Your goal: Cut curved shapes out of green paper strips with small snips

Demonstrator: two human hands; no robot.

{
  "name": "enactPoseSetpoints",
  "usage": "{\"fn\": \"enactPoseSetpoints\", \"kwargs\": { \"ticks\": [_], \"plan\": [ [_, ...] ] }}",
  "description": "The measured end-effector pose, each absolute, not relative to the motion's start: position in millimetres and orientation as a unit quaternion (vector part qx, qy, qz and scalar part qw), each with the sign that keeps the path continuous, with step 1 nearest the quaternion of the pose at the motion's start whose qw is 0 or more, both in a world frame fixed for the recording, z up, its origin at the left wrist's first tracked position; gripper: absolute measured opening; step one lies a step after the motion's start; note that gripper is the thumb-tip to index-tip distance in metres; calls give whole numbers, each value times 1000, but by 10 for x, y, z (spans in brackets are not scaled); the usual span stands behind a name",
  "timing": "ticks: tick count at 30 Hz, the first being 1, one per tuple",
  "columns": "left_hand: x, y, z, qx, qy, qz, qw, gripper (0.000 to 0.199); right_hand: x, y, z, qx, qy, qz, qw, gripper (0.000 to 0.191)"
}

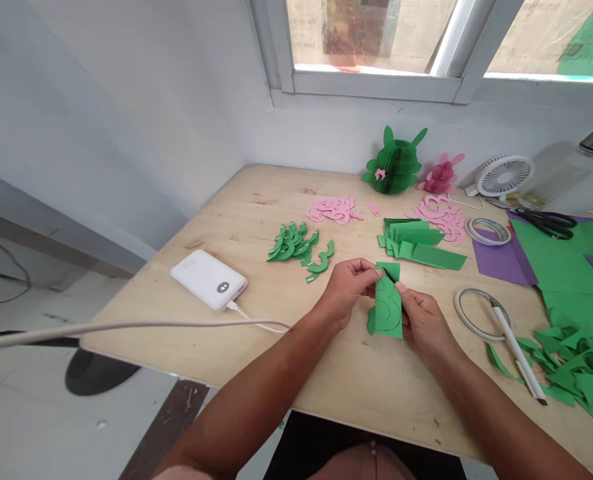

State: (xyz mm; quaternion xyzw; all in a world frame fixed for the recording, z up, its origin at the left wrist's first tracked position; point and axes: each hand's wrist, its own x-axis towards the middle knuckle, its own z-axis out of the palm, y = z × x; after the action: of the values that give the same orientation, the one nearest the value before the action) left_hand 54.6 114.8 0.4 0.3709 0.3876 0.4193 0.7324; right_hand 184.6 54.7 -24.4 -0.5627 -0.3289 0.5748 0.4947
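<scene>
My left hand [352, 287] pinches a folded green paper strip [389, 310] near its top left corner. Curved pencil outlines are drawn on the strip. Closed at the strip's right edge, my right hand [421, 317] has its thumb by a small black tool [390, 275], mostly hidden by paper and fingers. Another bit of green paper [371, 321] peeks out under the strip's left side. To the left of my hands lies a pile of curved green paper cutouts [292, 241]. Beyond them is a stack of folded green strips [416, 243].
Pink paper cutouts [333, 209], a green honeycomb paper figure [395, 167] and a smaller pink figure [441, 175] stand or lie farther back. A cabled power bank [209, 279] is left. At right are tape [489, 232], black scissors [546, 222], a white pen [519, 353] and green scraps [589, 373].
</scene>
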Motion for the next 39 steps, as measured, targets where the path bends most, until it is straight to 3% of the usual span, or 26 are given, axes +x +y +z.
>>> {"fn": "enactPoseSetpoints", "kwargs": {
  "ticks": [39],
  "plan": [
    [559, 1139, -30, 368, 376, 428, 735, 22, 1820, 542, -235, -583, -342, 546, 494, 52]
  ]
}}
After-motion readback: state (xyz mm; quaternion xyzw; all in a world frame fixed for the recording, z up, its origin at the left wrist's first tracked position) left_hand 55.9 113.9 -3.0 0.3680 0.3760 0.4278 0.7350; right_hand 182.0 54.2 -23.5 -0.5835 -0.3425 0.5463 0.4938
